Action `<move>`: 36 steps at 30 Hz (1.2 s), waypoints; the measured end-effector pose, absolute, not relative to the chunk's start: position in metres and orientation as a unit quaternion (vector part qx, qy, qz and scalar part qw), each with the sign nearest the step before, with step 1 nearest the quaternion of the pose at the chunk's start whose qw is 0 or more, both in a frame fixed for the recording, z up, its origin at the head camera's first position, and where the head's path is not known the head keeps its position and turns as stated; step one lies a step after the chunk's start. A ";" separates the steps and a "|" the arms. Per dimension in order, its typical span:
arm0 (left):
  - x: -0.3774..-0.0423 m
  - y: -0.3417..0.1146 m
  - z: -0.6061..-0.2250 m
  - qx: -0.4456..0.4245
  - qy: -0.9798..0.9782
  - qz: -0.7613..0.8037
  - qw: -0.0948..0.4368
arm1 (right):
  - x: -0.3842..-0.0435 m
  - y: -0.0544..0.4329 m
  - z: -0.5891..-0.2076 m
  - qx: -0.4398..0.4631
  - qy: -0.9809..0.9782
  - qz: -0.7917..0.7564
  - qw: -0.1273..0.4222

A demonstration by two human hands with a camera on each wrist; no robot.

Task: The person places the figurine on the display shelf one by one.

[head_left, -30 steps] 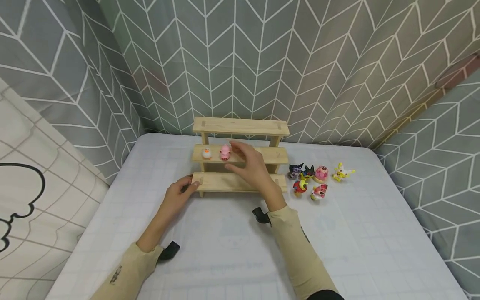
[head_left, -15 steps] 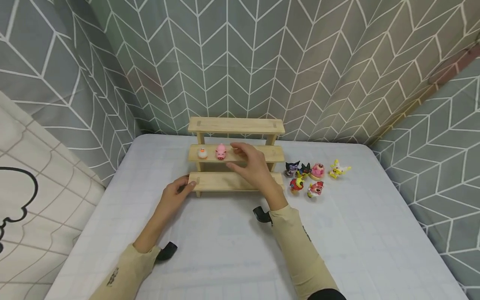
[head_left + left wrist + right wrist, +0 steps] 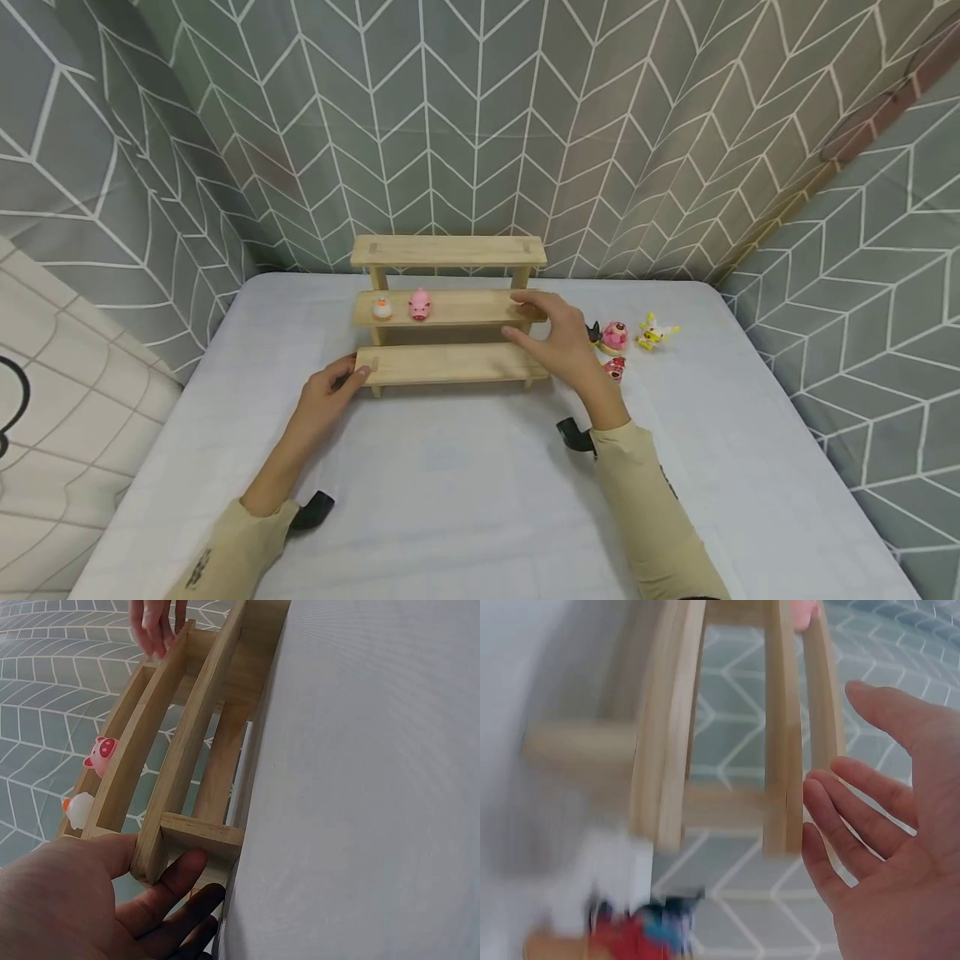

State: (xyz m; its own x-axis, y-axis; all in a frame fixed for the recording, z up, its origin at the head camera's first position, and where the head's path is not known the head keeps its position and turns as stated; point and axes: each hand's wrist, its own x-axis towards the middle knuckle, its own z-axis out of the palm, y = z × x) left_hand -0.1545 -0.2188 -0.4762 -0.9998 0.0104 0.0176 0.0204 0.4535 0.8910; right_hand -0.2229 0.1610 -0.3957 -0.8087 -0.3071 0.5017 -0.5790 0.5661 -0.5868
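Observation:
A three-tier wooden display stand (image 3: pixel 450 363) stands on the white-covered table. My left hand (image 3: pixel 324 398) grips the left end of its lowest board, thumb on top and fingers curled underneath, as the left wrist view shows (image 3: pixel 150 900). On the middle board sit a white duck figurine (image 3: pixel 382 308) and, to its right, a pink pig figurine (image 3: pixel 420 305). My right hand (image 3: pixel 558 337) holds nothing. Its relaxed fingers are parted at the right end of the middle board, fingertips close to the wood in the right wrist view (image 3: pixel 870 817).
Right of the stand are several small figurines: a pink one (image 3: pixel 613 336), a yellow one (image 3: pixel 655 332), a red-and-white one (image 3: pixel 615 368) and a dark one (image 3: pixel 594 332), partly behind my right hand. A grey patterned curtain (image 3: pixel 450 125) hangs behind the table.
My right hand has moved right, from beside the pig to the right end of the middle board. The left hand keeps its grip. The whole view has shifted slightly.

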 end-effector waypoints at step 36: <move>-0.153 -0.221 -0.474 -0.020 -0.855 -0.518 0.016 | -0.225 0.348 -0.432 -0.058 -0.916 0.354 0.182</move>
